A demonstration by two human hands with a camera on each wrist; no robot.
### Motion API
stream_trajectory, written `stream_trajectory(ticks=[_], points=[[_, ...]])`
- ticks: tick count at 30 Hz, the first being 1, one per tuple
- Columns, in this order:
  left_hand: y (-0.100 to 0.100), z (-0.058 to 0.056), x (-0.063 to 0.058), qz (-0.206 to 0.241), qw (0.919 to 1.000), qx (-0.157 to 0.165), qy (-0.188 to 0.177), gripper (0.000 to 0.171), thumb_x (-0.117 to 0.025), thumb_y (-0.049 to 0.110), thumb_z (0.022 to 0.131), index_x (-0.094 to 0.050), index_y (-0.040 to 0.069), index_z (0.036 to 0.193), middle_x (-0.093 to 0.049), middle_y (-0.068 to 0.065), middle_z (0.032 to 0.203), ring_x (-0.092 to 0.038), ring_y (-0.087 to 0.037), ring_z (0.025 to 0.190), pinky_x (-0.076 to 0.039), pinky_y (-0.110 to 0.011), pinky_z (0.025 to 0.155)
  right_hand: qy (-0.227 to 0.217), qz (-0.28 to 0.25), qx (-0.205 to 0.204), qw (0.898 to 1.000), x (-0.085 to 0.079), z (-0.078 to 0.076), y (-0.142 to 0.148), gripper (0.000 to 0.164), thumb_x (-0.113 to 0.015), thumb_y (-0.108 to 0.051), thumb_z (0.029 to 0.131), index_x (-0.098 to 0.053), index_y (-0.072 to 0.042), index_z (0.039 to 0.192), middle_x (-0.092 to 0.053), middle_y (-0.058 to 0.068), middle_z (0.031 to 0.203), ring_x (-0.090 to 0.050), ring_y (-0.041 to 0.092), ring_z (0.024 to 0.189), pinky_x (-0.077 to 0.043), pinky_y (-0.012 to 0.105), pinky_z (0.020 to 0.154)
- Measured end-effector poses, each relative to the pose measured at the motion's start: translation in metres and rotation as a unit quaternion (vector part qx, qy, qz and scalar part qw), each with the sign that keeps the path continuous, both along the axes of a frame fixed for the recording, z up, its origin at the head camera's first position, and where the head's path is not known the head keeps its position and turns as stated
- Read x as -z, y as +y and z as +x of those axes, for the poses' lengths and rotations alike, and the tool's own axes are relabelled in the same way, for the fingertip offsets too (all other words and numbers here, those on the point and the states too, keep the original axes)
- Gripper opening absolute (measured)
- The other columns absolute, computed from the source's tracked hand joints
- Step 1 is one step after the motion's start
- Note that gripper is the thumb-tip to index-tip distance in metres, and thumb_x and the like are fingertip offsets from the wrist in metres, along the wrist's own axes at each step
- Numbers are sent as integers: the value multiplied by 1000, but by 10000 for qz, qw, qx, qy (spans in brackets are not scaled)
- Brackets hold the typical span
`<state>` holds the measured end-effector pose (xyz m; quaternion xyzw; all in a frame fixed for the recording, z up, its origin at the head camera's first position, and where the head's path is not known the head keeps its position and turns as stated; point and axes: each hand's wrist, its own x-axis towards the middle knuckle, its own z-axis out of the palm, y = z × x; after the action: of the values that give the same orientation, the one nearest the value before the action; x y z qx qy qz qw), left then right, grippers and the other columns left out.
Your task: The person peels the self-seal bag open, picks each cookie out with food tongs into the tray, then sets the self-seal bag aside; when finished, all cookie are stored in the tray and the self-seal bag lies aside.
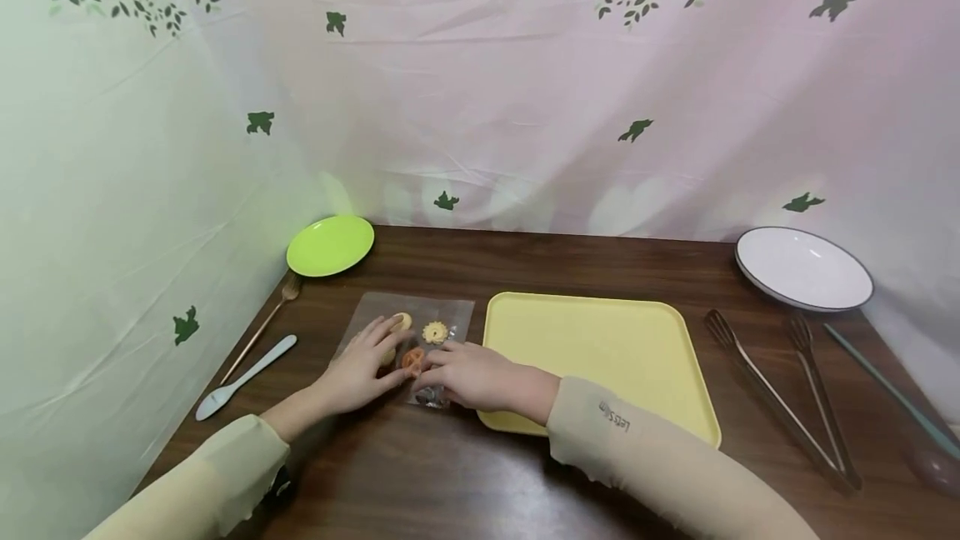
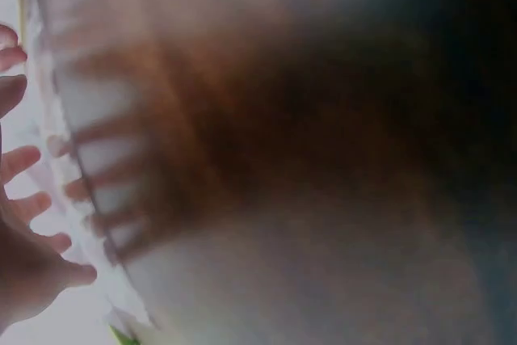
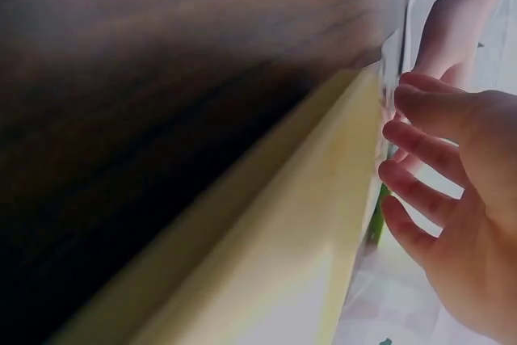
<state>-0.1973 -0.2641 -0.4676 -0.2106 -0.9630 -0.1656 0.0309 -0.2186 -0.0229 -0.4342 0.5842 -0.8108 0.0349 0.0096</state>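
Far left: pale spreader [image 1: 251,375] and copper-toned fork [image 1: 255,336] on the desk [image 1: 480,490], both slanting up-right; green plate [image 1: 330,246] beyond the fork.

Left hand [image 1: 358,367]: fingers spread, reaching over the left part of a clear plastic sheet [image 1: 378,305] (could be a bag, can't tell). Fingertips at a pale round biscuit [image 1: 403,321].

Key bit: orange lattice piece [image 1: 411,360] lies on the sheet in the gap between the hands, right of the left thumb, left of the right fingertips. Near both; too close to call which is nearer. Roughly round, no clear long axis. Flower-shaped biscuit [image 1: 435,332] is just beyond the right fingers.

Right hand [image 1: 472,375]: fingers loosely bent and apart, no pinch visible; contact unclear. Comes in from the right, across the yellow tray [image 1: 600,336].

Far right: metal tongs [image 1: 780,398], jaws spread, then white dish [image 1: 805,267] behind and teal stick [image 1: 892,386].
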Motion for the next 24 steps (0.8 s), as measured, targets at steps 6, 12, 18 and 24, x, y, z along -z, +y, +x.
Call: stream_trajectory(ticks=[6, 12, 18, 24], points=[[3, 1, 9, -281, 9995, -162, -24, 63, -52, 57, 91, -44, 22, 142, -32, -9, 151, -25, -39, 140, -26, -65, 104, 219, 107, -38, 9997, 10, -4, -3, 31, -64, -19, 91, -65, -36, 117, -58, -10, 125, -53, 16, 111, -47, 31, 89], [5, 1, 7, -662, 9977, -109, 43, 63, -46, 59, 93, -37, 26, 146, -30, -8, 153, -24, -39, 140, -27, -64, 103, 364, 13, -101, 9993, 12, -6, -4, 18, -64, -23, 91, -67, -34, 105, -61, -10, 119, -56, 17, 108, -48, 31, 88], [7, 1, 6, -901, 9959, 27, -13, 63, -40, 58, 96, -32, 25, 148, -24, -9, 155, -21, -39, 141, -26, -65, 103, 437, 22, -184, 9989, 11, -7, -4, 13, -65, -21, 89, -65, -31, 98, -61, -11, 110, -57, 15, 102, -49, 31, 83], [6, 4, 7, -927, 9957, 6, -44, 62, -38, 58, 96, -30, 26, 149, -21, -9, 156, -19, -39, 142, -25, -66, 102, 387, 412, 6, 9984, 13, -6, -11, 17, -54, -26, 96, -61, -31, 112, -55, -8, 129, -53, 24, 120, -47, 38, 94]])
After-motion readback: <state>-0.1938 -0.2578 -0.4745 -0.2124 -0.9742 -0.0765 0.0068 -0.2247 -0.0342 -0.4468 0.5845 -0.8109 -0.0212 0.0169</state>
